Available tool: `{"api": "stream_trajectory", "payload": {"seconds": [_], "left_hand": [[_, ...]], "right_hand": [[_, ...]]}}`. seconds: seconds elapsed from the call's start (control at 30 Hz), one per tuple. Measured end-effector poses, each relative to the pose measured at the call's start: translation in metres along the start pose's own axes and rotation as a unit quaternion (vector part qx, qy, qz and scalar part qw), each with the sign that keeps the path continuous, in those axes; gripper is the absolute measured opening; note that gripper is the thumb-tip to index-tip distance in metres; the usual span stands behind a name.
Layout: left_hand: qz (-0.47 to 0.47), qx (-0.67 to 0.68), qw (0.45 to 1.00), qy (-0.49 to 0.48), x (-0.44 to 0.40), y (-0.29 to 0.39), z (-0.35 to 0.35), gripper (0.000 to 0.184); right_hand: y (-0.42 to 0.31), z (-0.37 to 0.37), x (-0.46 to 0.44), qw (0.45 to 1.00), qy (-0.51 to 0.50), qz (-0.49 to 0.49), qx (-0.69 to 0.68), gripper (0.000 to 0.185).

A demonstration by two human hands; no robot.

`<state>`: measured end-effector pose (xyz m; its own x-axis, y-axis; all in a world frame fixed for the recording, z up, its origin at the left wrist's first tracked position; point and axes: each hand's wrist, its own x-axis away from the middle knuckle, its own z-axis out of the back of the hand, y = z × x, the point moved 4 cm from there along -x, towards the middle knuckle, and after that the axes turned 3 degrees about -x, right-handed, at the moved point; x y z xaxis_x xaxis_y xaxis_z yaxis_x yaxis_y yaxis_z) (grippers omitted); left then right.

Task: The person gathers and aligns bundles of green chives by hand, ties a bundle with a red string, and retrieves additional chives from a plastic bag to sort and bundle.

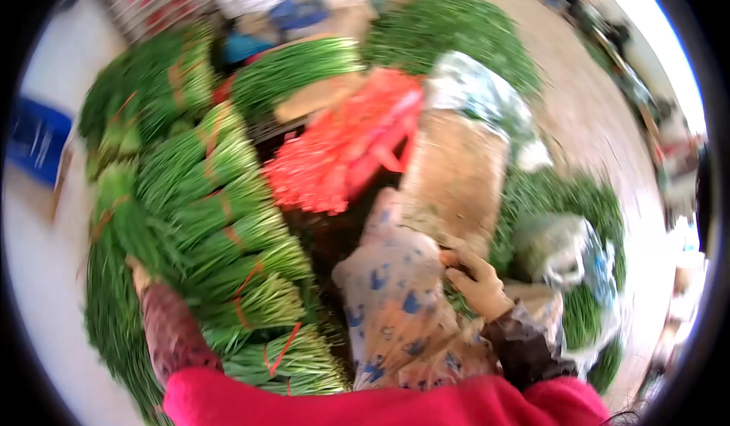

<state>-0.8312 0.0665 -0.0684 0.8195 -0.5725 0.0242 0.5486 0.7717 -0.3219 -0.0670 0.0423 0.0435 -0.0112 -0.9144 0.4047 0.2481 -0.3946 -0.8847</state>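
Observation:
At the left, my left hand [139,274] is closed around the leafy end of a bundle of chives [120,198], with leaves covering most of its fingers. That bundle lies on the outer side of a long stack of banded chive bundles [228,236], pale cut ends facing the middle. My right hand [480,283] is beside my knee, fingers curled and thumb near the index finger. Whatever it may pinch is too small to make out. A patterned apron [411,304] covers my lap. Beyond it lies a pile of red-orange ties [350,144].
A worn brown board [455,175] stands in front of my right knee. Loose chives [456,34] heap up behind it, and plastic bags [555,247] lie at right. Another person [296,7] sits at the back. A blue container [38,138] is at far left.

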Motion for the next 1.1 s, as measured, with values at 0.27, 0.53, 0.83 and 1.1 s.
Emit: {"api": "stream_trajectory", "payload": {"seconds": [0.27, 0.53, 0.83, 1.1], "left_hand": [[0.071, -0.041, 0.991, -0.103, 0.104, 0.015, 0.075, 0.068], [-0.345, 0.172, 0.922, 0.029, 0.238, 0.198, 0.206, 0.023], [-0.305, 0.333, 0.889, -0.074, 0.196, 0.354, 0.150, 0.037], [-0.182, 0.455, 0.831, -0.264, 0.124, 0.355, 0.116, 0.026]], "right_hand": [[0.073, 0.055, 0.060, 0.998, 0.024, -0.040, -0.036, 0.039], [0.089, 0.066, 0.064, 0.996, -0.036, -0.083, -0.016, 0.035], [0.123, 0.085, 0.073, 0.986, -0.012, -0.141, -0.091, 0.032], [0.140, 0.090, 0.061, 0.989, -0.038, -0.125, 0.073, 0.036]]}}
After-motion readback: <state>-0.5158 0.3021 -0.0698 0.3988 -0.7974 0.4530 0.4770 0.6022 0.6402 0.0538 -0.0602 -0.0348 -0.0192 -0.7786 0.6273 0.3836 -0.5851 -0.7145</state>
